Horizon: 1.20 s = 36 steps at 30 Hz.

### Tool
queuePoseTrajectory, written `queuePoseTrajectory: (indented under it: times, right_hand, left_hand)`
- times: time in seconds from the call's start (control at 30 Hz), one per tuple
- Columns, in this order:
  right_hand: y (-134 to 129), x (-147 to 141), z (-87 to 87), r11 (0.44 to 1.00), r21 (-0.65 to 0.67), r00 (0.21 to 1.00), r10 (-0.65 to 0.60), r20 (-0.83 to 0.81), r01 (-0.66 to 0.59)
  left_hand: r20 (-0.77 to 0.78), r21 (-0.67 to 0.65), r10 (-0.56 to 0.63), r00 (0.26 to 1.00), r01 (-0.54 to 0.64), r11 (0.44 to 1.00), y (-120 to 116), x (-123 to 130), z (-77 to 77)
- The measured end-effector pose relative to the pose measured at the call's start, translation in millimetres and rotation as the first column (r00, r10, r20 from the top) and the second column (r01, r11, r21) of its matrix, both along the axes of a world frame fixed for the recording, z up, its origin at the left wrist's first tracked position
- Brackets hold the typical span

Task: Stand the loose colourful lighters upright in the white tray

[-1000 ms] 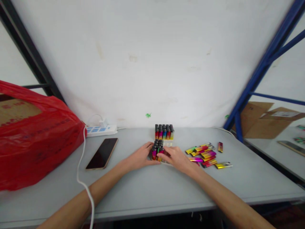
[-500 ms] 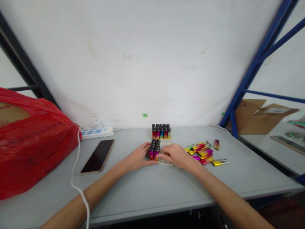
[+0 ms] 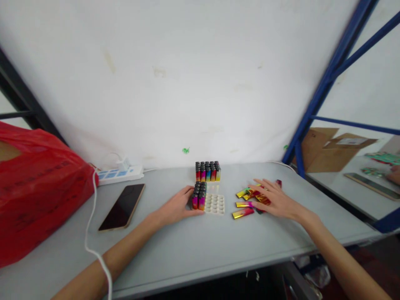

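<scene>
Centre: left hand (image 3: 176, 207) holding upright lighters (image 3: 199, 200) (light, steady grip best) | Right of centre: right hand (image 3: 278, 201) spread wide over loose lighters (image 3: 243, 213); pinch singly | Centre: white tray (image 3: 215, 204), insert vertically | Behind: packed lighters (image 3: 208, 173)

White wall (image 3: 200, 83) with scuffs and green marks, grey tabletop (image 3: 175, 254), blue metal frame (image 3: 321, 87) at right
</scene>
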State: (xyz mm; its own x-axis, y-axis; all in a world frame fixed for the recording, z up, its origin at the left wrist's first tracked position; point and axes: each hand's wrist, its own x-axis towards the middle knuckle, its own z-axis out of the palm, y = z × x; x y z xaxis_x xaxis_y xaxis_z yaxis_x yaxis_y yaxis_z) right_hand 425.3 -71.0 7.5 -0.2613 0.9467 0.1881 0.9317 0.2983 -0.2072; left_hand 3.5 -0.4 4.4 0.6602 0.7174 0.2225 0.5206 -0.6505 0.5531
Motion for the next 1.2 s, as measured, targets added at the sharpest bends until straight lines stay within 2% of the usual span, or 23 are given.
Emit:
queuePoseTrajectory:
  times: [0.07,0.17,0.37,0.57,0.73,0.93,1.07,1.2]
  right_hand:
    - [-8.7,-2.5,-15.4,0.999,0.012,0.999,-0.030,0.026,0.030]
    - [-8.9,-10.6,-31.6,0.991,0.111,0.997,-0.076,0.030,0.072]
    - [7.4,-24.7,-38.5,0.972,0.210,0.986,-0.131,0.103,0.108]
    - [15.5,-43.2,-27.0,0.984,0.163,0.993,-0.087,0.081,0.072]
    - [21.2,-49.7,-12.3,0.977,0.211,0.998,-0.040,0.047,0.029]
    - [35.0,-48.7,-15.7,0.969,0.245,0.998,-0.033,0.062,0.017]
    - [36.2,-48.2,-10.6,0.968,0.251,0.995,0.027,-0.100,-0.001]
    - [39.9,-53.4,16.2,0.946,0.321,0.933,0.082,-0.351,0.038]
  left_hand:
    - [-0.003,0.004,0.007,1.000,-0.007,1.000,1.3,0.0,-1.2]
    - [0.006,0.010,0.003,1.000,-0.003,1.000,2.5,-0.1,-2.4]
    - [0.026,0.028,-0.006,1.000,0.005,1.000,4.0,-1.0,-3.9]
    - [0.020,-0.004,0.013,1.000,-0.013,1.000,2.5,0.4,0.0]
    - [0.013,0.008,0.001,1.000,-0.001,1.000,2.7,0.1,-1.4]
    - [0.000,0.028,0.006,1.000,-0.006,1.000,1.5,-0.3,-1.1]
    - [0.010,0.019,0.002,1.000,-0.002,1.000,-0.1,0.0,1.1]
    - [0.033,0.024,-0.004,0.999,0.003,1.000,1.2,0.2,0.0]
